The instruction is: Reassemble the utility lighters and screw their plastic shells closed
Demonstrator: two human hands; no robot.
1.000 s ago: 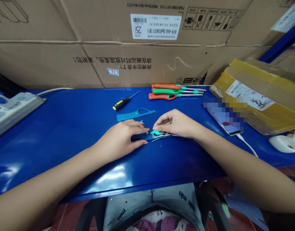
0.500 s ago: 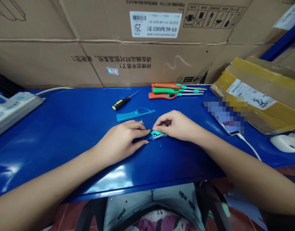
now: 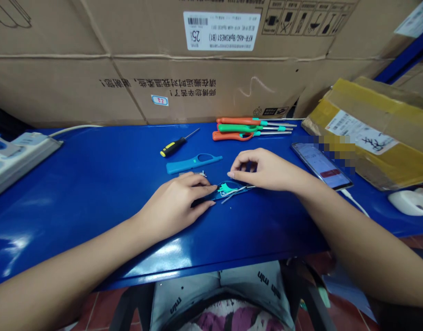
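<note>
My left hand (image 3: 178, 197) rests on the table, thumb and fingers closed round the handle end of an opened blue lighter half-shell (image 3: 216, 196). A teal trigger (image 3: 227, 188) lies inside the shell, with thin metal wire beside it. Past the trigger, a thin rod or wire crosses the shell's narrow end. My right hand (image 3: 261, 169) is just above and right of the shell, fingers curled, thumb against the index finger; whether anything small is pinched there is hidden. The matching blue half-shell (image 3: 183, 165) lies behind my left hand, near small metal parts (image 3: 203, 174).
A black and yellow screwdriver (image 3: 173, 147) lies farther back. Several orange and green long-nosed lighters (image 3: 239, 128) are near the cardboard box (image 3: 177, 69). At right are a phone (image 3: 331, 172) on a cable and a taped parcel (image 3: 366, 133); a power strip (image 3: 23, 158) stands left.
My right hand has lifted off the teal trigger and moved up and right, uncovering the trigger and the shell's narrow end. My left hand keeps its hold on the shell.
</note>
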